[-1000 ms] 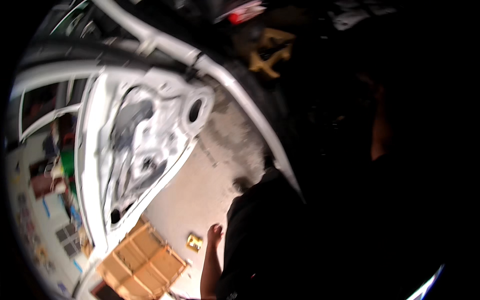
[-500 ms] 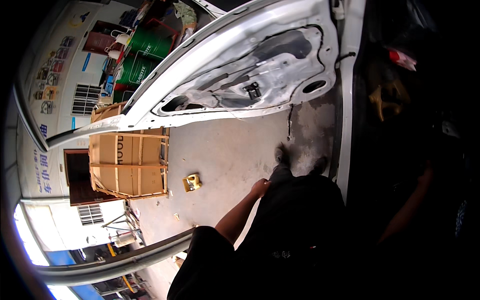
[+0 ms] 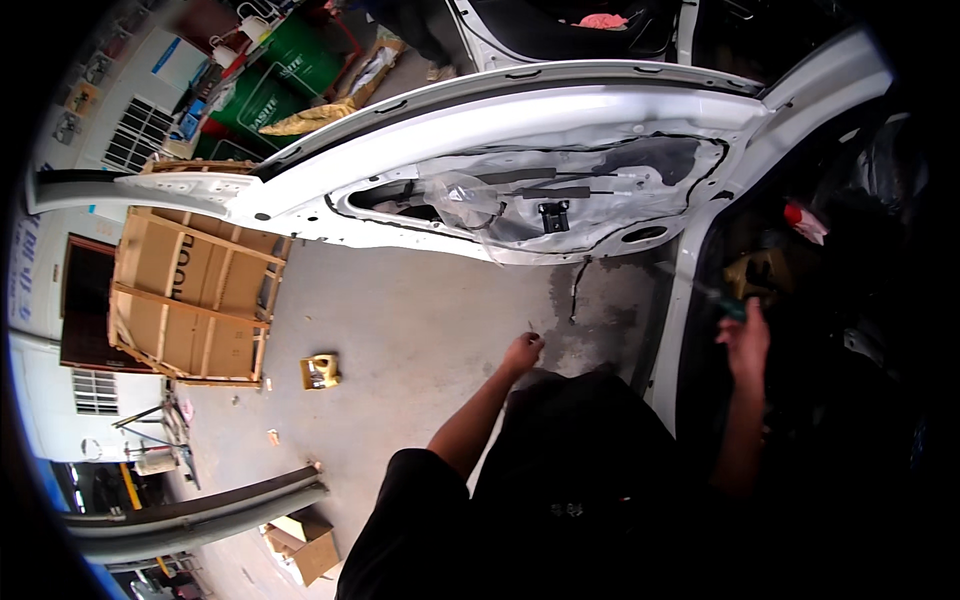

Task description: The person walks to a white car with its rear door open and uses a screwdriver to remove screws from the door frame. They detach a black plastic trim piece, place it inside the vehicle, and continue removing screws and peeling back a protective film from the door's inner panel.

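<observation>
My right hand [image 3: 747,345] is closed on a screwdriver [image 3: 733,309] with a green handle, its shaft blurred and pointing left toward the white door sill. My left hand [image 3: 522,354] is held in front of my body with the fingers pinched together. A tiny thin thing sticks up from that pinch, too small to name. Beyond both hands an open white car door [image 3: 400,222] shows its bare inner side. Clear plastic film [image 3: 465,200] covers part of it, with a black bracket [image 3: 553,217] in the middle. A dark cable [image 3: 576,292] hangs from the door's lower edge.
A yellow container [image 3: 320,372] stands on the concrete floor, left of my left hand. Farther left is a wood-framed cardboard crate [image 3: 200,290], with green drums [image 3: 258,105] behind the door. An opened carton [image 3: 303,550] lies at lower left. The dark car interior holds a yellow object [image 3: 757,275].
My right hand has risen out of the dark, with the screwdriver now visible in it. My left hand has come slightly away from my leg. The view has turned, so the door appears more level.
</observation>
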Demonstrator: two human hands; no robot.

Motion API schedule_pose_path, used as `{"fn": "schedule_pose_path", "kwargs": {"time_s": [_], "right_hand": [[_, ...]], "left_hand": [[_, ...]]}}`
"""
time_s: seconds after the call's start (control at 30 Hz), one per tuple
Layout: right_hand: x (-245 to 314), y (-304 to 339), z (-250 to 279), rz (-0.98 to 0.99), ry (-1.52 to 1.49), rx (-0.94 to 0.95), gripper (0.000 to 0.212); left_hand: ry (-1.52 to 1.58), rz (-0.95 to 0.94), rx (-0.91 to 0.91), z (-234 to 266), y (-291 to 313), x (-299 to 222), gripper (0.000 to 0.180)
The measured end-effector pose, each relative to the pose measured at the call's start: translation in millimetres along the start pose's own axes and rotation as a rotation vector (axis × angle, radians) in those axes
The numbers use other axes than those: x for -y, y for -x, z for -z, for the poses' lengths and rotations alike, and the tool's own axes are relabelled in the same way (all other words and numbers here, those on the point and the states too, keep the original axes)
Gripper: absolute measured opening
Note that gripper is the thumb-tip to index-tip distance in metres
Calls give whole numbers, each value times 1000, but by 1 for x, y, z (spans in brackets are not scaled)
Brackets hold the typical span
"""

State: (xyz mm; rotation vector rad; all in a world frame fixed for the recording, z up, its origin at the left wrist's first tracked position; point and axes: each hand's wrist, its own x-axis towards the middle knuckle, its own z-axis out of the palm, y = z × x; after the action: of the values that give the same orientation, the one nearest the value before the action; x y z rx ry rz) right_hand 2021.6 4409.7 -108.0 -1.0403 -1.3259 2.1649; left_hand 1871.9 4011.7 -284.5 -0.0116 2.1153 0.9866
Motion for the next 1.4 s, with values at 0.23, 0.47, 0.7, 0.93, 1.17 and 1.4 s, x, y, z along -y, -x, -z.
{"fn": "schedule_pose_path", "kwargs": {"time_s": [0.23,0.47,0.7,0.93,1.17,1.4], "right_hand": [[-76,42,-118,-281,-195,295,37],[-106,90,-194,-244,-151,622,38],[-126,116,-205,-205,-181,684,38],[-102,129,-218,-169,-181,722,31],[-93,117,-236,-81,97,724,8],[-92,105,-265,-1,504,701,14]], "left_hand": [[510,-466,-437,136,-7,-58,50],[549,-547,-334,216,2,-153,53],[242,-662,-124,126,-35,-149,40],[370,-556,92,156,-28,-117,30],[845,-373,-83,208,-4,-108,24],[1050,-288,-116,231,3,-106,27]]}}
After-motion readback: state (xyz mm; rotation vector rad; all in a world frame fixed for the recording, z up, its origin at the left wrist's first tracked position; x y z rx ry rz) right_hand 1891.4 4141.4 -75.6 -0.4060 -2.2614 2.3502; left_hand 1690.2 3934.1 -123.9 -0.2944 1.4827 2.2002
